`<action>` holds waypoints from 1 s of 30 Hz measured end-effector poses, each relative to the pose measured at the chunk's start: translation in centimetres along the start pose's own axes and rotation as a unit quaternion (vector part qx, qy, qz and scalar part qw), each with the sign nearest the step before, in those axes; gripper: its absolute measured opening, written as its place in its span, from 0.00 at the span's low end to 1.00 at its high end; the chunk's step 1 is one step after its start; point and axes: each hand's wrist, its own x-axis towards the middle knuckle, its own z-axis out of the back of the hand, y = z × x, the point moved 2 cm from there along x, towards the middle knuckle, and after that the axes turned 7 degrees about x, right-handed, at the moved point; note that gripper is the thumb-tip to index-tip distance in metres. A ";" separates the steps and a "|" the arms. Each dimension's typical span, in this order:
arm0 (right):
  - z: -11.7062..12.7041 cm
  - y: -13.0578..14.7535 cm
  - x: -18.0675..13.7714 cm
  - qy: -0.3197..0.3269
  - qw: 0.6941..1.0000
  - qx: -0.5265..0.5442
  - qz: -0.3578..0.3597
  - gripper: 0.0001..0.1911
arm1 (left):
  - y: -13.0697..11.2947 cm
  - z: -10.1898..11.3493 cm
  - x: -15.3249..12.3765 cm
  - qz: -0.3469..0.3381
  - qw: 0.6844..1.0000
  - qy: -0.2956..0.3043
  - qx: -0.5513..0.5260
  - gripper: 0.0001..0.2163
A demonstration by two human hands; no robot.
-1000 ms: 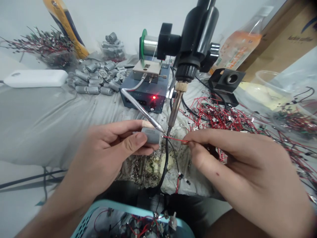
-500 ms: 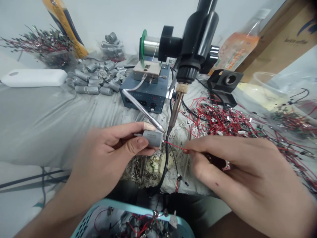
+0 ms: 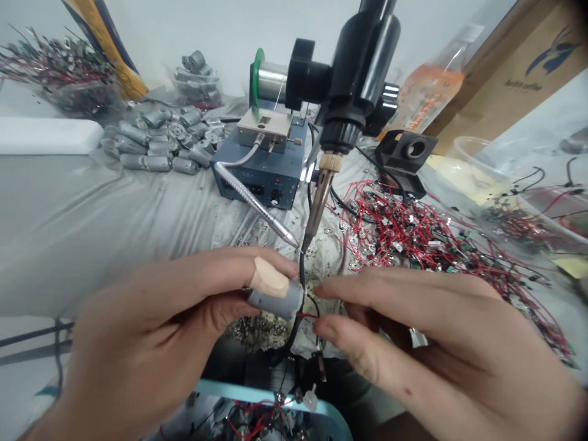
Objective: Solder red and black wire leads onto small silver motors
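Note:
My left hand (image 3: pixel 156 324) is closed around a small grey cylindrical motor (image 3: pixel 278 303), its end turned to the right. A beige bandage (image 3: pixel 271 278) covers part of the left index finger. From the motor's end a short red wire (image 3: pixel 306 315) runs toward the thumb of my right hand (image 3: pixel 427 331). That hand has its thumb and index finger apart, with nothing gripped between them. Just above the motor, the soldering iron (image 3: pixel 318 211) points down in its stand, and the tip of the metal solder-feed tube (image 3: pixel 260 208) meets it.
Loose motors (image 3: pixel 158 141) lie in a pile at the back left. A blue soldering station (image 3: pixel 257 177) carries a solder spool (image 3: pixel 272 81). Red-wired parts (image 3: pixel 404 233) spread across the right. A light-blue basket (image 3: pixel 337 416) with wired parts sits below my hands.
Both hands have come down and away from the iron's tip with the motor, which has turned. My right fingers have let go of the red wire and spread apart. The view has shifted slightly.

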 end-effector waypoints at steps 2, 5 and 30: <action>-0.6 0.6 0.6 0.012 1.000 0.027 0.007 0.17 | 0.0 0.1 0.3 -0.020 1.000 0.012 -0.012 0.08; -0.8 1.4 1.2 0.025 0.999 0.015 0.021 0.19 | -0.2 0.0 0.7 -0.019 1.000 0.016 -0.014 0.05; 0.3 0.7 1.0 -0.033 0.996 -0.075 0.017 0.14 | -1.9 -1.9 0.2 0.131 0.978 -0.067 -0.146 0.09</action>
